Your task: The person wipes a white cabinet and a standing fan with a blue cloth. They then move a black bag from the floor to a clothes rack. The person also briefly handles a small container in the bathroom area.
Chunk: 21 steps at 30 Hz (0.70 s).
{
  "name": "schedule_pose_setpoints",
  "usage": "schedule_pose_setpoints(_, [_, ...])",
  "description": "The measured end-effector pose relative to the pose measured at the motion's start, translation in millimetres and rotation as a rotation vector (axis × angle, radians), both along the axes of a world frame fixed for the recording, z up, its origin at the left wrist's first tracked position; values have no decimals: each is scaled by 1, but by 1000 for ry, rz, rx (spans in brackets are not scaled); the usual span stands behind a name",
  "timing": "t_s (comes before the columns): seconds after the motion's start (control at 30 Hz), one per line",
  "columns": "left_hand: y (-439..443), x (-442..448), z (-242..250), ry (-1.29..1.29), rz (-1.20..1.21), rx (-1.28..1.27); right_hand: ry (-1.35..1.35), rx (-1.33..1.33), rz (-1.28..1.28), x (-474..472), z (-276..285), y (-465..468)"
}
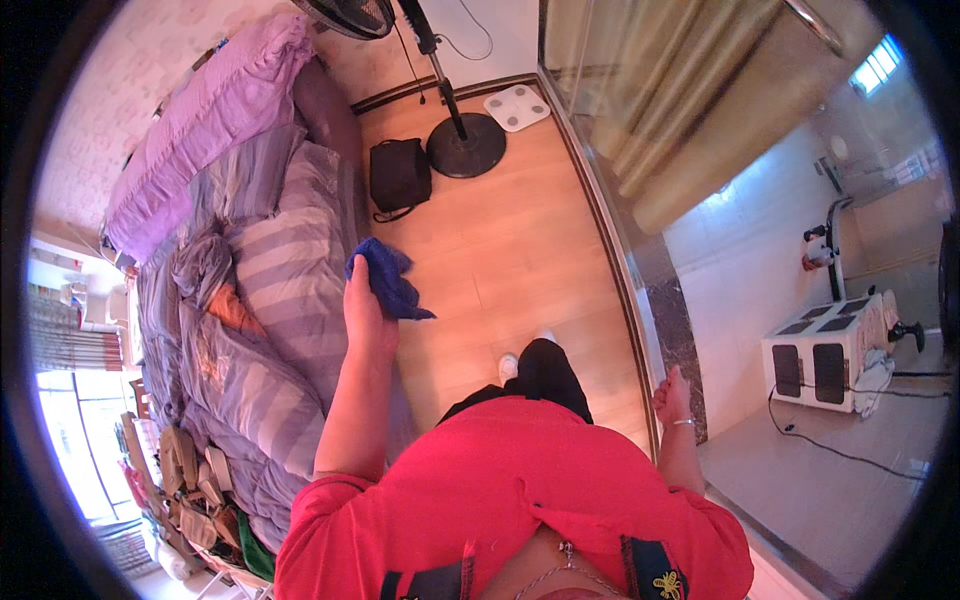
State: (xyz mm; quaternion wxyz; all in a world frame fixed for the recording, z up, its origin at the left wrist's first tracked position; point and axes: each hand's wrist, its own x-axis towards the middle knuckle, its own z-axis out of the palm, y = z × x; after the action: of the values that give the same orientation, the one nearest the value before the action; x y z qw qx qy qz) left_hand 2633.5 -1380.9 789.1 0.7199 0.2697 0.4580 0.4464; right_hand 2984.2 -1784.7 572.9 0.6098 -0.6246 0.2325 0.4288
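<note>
My left hand (373, 319) grips a crumpled dark blue cloth (386, 279), thumb on top of it. The cloth hangs over the wooden floor at the side of the bed. Off to the right, my right hand (673, 397) hangs beside the glass partition, with a bracelet on the wrist. Its fingers look loosely curled, and nothing shows in them; how far they are closed is unclear. On the left, a bed with grey striped bedding (281, 240) runs along the floor, and a purple pillow (217, 127) lies at its far end.
A black fan base (466, 145) stands ahead, with a black bag (400, 175) and a white scale (517, 107) near it. Behind the glass, a gold curtain (675, 97) hangs and a white cabinet-like unit (821, 352) trails cords. Several bags (196, 487) are heaped at lower left.
</note>
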Motion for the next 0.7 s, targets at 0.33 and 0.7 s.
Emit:
schedule_pose_setpoints(0.33, [176,76,-72,136,48,-77,-122,-449,181,78,-87,161])
schedule_pose_setpoints(0.7, [318,183,-41,-12,-111,-216,-57,17,581,169,-44,535])
